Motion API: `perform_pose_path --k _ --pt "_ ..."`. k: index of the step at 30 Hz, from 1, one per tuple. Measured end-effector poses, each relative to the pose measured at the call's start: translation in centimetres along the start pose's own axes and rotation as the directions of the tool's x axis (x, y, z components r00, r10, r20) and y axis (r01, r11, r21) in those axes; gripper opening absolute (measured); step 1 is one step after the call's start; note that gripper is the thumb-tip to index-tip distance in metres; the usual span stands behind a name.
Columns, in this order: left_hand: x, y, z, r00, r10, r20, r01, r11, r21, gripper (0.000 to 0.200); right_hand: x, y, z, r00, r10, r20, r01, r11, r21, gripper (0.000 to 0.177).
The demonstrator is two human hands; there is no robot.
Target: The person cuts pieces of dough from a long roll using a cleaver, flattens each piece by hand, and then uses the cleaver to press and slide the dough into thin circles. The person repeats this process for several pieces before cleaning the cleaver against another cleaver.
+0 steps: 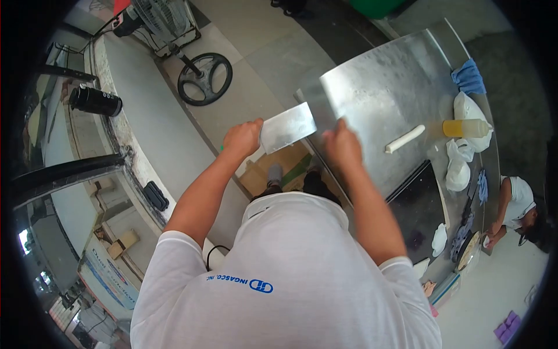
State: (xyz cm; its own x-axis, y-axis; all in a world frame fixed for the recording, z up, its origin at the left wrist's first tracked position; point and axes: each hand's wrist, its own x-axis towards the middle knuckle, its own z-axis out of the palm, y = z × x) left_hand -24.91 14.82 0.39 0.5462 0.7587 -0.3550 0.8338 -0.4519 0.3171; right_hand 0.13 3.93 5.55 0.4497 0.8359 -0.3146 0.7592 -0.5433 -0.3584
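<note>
My left hand [242, 138] is closed around one end of a flat rectangular metal blade, like a dough scraper [288, 128]. Small white bits cling to its lower edge. To the right, my right hand [344, 145] is blurred by motion at the front edge of the steel table [372, 87]. Its fingers look curled in, and a smeared grey patch lies just ahead of them; what it holds cannot be made out. Farther right on the table rests a white dough roll [405, 139], apart from both hands.
An oil bottle [465, 128], white plastic bags [458, 174] and a blue cloth [468, 77] line the table's far side. A dark board [415, 206] lies nearer. Another person [517, 203] works at the right. A fan [163, 23] and black tumbler [96, 100] are at left.
</note>
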Motion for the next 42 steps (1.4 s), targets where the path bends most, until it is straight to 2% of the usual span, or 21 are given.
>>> perform_pose_path --k 2,4,7,10,14,15,18,21,24,25,26,28,30,31,33,35,36,38,39,40,42 --pt "0.7 -0.3 0.5 0.999 0.025 -0.022 -0.025 1.000 -0.003 0.023 -3.3 -1.5 2.8 0.983 -0.127 0.135 0.129 0.992 -0.004 0.041" --pt "0.0 -0.5 0.3 0.999 0.034 -0.011 -0.034 0.999 -0.003 0.023 -4.4 -1.6 4.1 0.976 -0.136 0.172 0.141 0.990 -0.015 0.043" --pt "-1.0 0.9 0.0 1.000 0.002 0.024 -0.001 0.999 -0.045 0.022 -0.6 0.6 1.7 0.996 0.075 -0.045 -0.066 0.984 0.165 0.046" --pt "-1.8 1.6 -1.1 1.000 0.004 0.012 -0.003 0.998 -0.058 0.022 0.5 1.6 1.2 0.991 0.052 -0.127 -0.034 0.990 0.137 0.045" --pt "-1.6 1.4 -0.3 1.000 -0.022 0.022 0.025 0.993 -0.114 0.022 -5.4 -2.2 5.6 0.987 -0.088 0.134 0.057 0.973 0.223 0.046" --pt "-1.7 1.3 -0.2 0.999 -0.013 0.044 0.019 0.991 -0.134 0.022 -5.1 -1.8 5.8 0.985 -0.113 0.128 0.084 0.974 0.211 0.048" --pt "-2.6 2.4 0.1 0.996 -0.060 0.064 0.070 0.982 -0.173 0.023 -1.6 0.3 3.0 0.993 0.079 -0.083 -0.054 0.963 0.266 0.042" --pt "-2.6 2.7 0.6 0.996 -0.074 0.046 0.080 0.985 -0.154 0.023 -1.4 1.9 2.0 0.981 0.074 -0.177 -0.034 0.975 0.222 0.042" --pt "-1.9 2.3 0.2 0.995 -0.081 0.060 0.090 0.984 -0.151 0.025 -6.0 0.8 5.2 0.999 -0.048 -0.008 0.049 0.990 0.133 0.046" --pt "-2.0 2.0 0.2 0.996 -0.074 0.056 0.081 0.985 -0.152 0.025 -7.1 -0.1 4.4 0.983 -0.097 0.155 0.059 0.970 0.235 0.045" --pt "-2.0 1.7 0.2 0.998 -0.061 0.031 0.065 0.987 -0.146 0.025 -6.8 0.8 5.2 0.969 -0.166 0.182 0.107 0.949 0.298 0.042" --pt "-3.3 1.2 0.3 0.997 -0.072 0.003 0.072 0.986 -0.151 0.026 -3.7 1.5 3.3 0.992 -0.101 0.073 0.087 0.982 0.166 0.040" --pt "-5.4 -1.1 1.2 0.997 -0.080 -0.020 0.075 0.981 -0.181 0.022 0.2 2.4 -0.2 0.997 0.050 0.056 -0.057 0.989 0.135 0.040" --pt "-6.5 -2.9 2.5 0.997 -0.068 -0.025 0.061 0.978 -0.200 0.019 2.2 3.6 -1.5 0.998 0.027 0.052 -0.035 0.986 0.161 0.040" --pt "-9.8 -4.6 3.5 0.996 -0.072 -0.057 0.024 0.802 -0.596 0.020 3.9 6.2 -3.1 1.000 0.010 0.028 -0.016 0.979 0.205 0.041" --pt "-11.9 -4.2 2.6 0.916 -0.312 0.252 0.380 0.471 -0.796 0.033 4.8 8.6 -3.3 0.998 -0.029 -0.062 0.053 0.900 0.433 0.033" --pt "-12.7 -3.2 2.1 0.917 -0.324 0.233 0.370 0.470 -0.802 0.033 4.8 9.8 -3.0 0.996 -0.051 -0.069 0.076 0.897 0.434 0.033" --pt "-12.7 -0.8 1.4 0.883 -0.380 0.277 0.347 0.128 -0.929 0.049 5.7 12.0 -3.1 0.984 0.156 0.091 -0.147 0.398 0.906 0.024" --pt "-12.5 0.1 1.8 0.870 -0.397 0.292 0.315 -0.007 -0.949 0.057 6.3 12.7 -3.8 0.968 0.236 0.091 -0.167 0.331 0.929 0.022" --pt "-12.4 1.3 2.0 0.870 -0.407 0.279 0.304 -0.003 -0.953 0.057 6.8 13.7 -4.4 0.942 0.321 0.100 -0.188 0.257 0.948 0.021" --pt "-12.1 4.0 2.5 0.904 -0.355 0.237 0.164 -0.224 -0.961 0.058 9.2 16.6 -5.7 0.923 0.369 0.114 -0.127 0.012 0.992 0.022"
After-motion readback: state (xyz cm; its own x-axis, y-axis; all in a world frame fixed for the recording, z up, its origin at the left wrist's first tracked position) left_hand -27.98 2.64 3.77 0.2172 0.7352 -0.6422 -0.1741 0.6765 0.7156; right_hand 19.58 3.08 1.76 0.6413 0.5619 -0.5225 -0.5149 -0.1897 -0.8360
